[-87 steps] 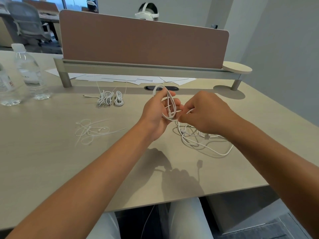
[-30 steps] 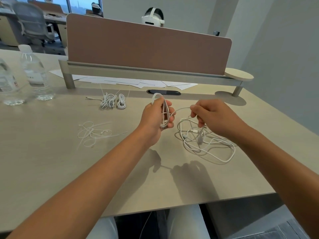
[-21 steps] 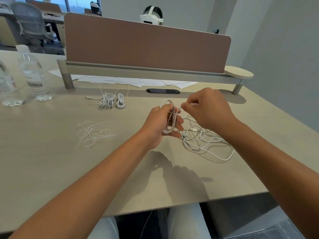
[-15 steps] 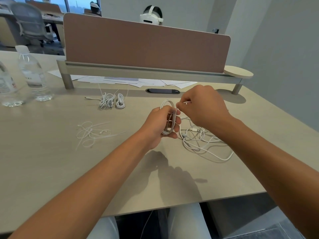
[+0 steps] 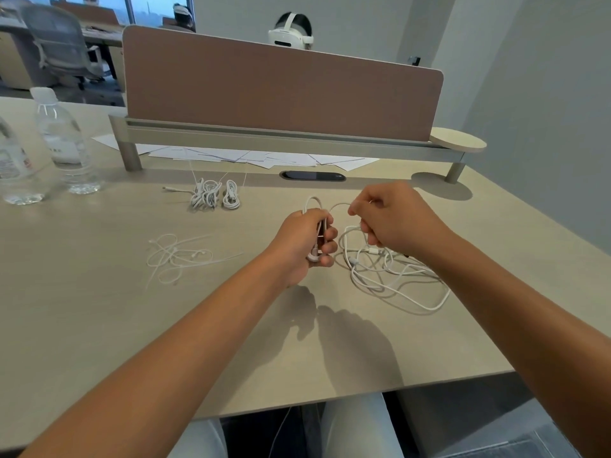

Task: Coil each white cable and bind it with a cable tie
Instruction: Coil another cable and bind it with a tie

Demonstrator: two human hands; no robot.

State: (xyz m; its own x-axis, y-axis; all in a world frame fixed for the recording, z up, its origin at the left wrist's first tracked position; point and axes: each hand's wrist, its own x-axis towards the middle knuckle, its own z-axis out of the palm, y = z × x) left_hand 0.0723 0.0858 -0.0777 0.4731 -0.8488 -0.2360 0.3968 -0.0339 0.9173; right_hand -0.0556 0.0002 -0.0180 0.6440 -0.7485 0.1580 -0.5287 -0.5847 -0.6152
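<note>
The work looks roughly half done, judging by the desk. Beyond the left hand, toward the divider, lie the bound coils — two or three small white bundles side by side, tie tails sticking up; the exact count is hard to tell.

The coil now being made is upright in the left hand, whose fingers are curled round its few loops, one loop showing above the fist. From it a short span of cable runs to the right hand, just right of the left, whose thumb and fingers pinch the strand. The rest of that cable feeds down into the loose cables, a tangle lying on the desk just right of the left hand and partly under the right wrist. Much of this winding is left, then the binding — and the tangle seems to hold more than one cable, since a couple of plugs show in it.

The ties lie in a loose heap well left of the left hand, within reach.

The tangle is the likely snag: crossed loops may catch as the strand is drawn out. Far left of the left hand stand two bottles; papers lie under the divider rail.
</note>
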